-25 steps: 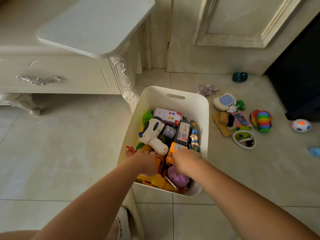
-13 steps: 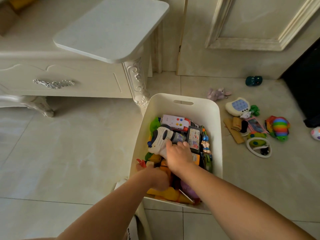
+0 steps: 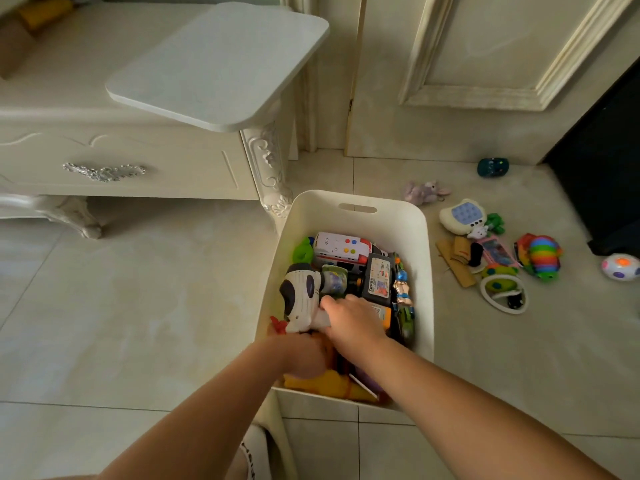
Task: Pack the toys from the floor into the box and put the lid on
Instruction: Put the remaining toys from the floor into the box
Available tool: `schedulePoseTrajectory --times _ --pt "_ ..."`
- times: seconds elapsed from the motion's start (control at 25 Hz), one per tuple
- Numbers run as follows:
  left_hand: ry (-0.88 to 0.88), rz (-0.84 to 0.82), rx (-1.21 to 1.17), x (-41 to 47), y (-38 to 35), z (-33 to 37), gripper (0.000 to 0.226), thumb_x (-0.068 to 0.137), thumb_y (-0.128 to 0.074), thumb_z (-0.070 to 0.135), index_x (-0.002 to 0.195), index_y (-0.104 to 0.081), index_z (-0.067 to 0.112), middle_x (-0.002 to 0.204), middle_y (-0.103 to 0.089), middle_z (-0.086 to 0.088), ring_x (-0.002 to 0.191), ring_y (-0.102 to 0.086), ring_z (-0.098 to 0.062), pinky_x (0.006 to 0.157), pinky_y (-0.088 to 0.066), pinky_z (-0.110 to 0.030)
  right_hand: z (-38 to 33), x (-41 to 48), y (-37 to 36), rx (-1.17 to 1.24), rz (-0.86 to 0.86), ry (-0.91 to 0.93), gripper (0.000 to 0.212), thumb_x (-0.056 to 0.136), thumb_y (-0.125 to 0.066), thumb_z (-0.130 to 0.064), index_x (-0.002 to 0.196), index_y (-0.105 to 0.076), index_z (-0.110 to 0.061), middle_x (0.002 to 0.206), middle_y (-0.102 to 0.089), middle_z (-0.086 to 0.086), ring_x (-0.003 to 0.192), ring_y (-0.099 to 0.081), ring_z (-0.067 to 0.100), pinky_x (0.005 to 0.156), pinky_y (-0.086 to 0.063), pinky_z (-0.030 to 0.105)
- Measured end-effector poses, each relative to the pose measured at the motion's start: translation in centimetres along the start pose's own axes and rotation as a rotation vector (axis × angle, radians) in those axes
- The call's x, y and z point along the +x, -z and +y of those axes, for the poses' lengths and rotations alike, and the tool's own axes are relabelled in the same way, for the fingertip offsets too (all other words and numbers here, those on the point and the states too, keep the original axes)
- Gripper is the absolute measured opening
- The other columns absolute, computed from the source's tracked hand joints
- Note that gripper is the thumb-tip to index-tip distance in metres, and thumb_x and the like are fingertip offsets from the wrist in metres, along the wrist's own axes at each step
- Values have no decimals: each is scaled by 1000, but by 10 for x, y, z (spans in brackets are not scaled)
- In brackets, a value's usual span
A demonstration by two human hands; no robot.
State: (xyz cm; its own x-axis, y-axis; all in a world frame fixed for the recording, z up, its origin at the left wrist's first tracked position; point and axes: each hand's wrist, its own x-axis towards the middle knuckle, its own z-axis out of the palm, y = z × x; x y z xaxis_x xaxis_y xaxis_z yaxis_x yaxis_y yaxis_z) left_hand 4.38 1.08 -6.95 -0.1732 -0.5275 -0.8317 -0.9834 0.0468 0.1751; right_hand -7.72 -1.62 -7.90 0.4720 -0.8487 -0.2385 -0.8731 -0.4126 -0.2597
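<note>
Both hands in the box (image 3: 356, 202). Right hand (image 3: 353, 317) fingers clamped on white toy gun (image 3: 301, 299); left hand (image 3: 304, 355) fingers hidden, cannot tell. Lay gun flat, leaving room for the floor toys (image 3: 502, 258).

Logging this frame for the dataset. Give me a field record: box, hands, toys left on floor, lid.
box: white box, open, nearly full of toys
right hand: in the box, gripping the white toy blaster
left hand: in the box at its near end; grip unclear
floor toys: rainbow toy, spotted ball, purple plush, teal toy, others, all right of the box
lid: not on box; not identifiable
</note>
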Motion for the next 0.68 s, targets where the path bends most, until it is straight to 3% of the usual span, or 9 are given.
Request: schedulePoseTrajectory --times 0.08,0.16,0.24,0.44,0.56,0.68 --pt "-28 -20 88 -4 7 7 26 97 -38 14 111 -58 6 113 -59 -12 109 -52 -31 103 -40 -50 -2 -3 -1 -75 -17 16 24 91 -51 -17 114 -53 -11 110 -65 12 111 -51 30 87 -38 38" --pt "0 73 197 -12 13 15 25 95 -47 11 117 -58 8 116 -58 -12 114 -51 -32 103 -40 -55 -4 -9 -5 -63 -11 11 26 89 -52 -18 113 -56 -10 110 -66 14 116 -48 30 92 -36 38" --pt "-22 179 218 -8 11 13 30 93 -53 11 123 -58 9 120 -59 -12 113 -52 -30 101 -44 -47 -3 -10 -8 -46 24 -6 26 92 -48 -20 115 -58 -11 112 -65 13 120 -46 30 95 -35 39" --pt "-21 199 14 4 2 -13 40 91 -52 8 129 -59 19 124 -59 -6 112 -55 -23 95 -47 -31 9 -13 -14 -8 -17 67 32 95 -46 -15 125 -56 -10 126 -56 11 126 -39 28 103 -35 39" --pt "41 197 82 1 13 -6 37 88 -63 20 125 -59 18 121 -61 -4 109 -57 -22 96 -50 -34 19 -21 5 205 124 52 31 98 -43 -16 123 -62 -13 124 -58 6 124 -42 22 102 -38 36" --pt "61 175 279 -10 40 14 47 81 -72 32 124 -59 18 116 -62 -2 107 -59 -23 93 -52 -40 44 -29 36 379 358 -75 28 98 -42 -14 112 -67 -16 110 -62 -1 109 -48 14 90 -39 26"
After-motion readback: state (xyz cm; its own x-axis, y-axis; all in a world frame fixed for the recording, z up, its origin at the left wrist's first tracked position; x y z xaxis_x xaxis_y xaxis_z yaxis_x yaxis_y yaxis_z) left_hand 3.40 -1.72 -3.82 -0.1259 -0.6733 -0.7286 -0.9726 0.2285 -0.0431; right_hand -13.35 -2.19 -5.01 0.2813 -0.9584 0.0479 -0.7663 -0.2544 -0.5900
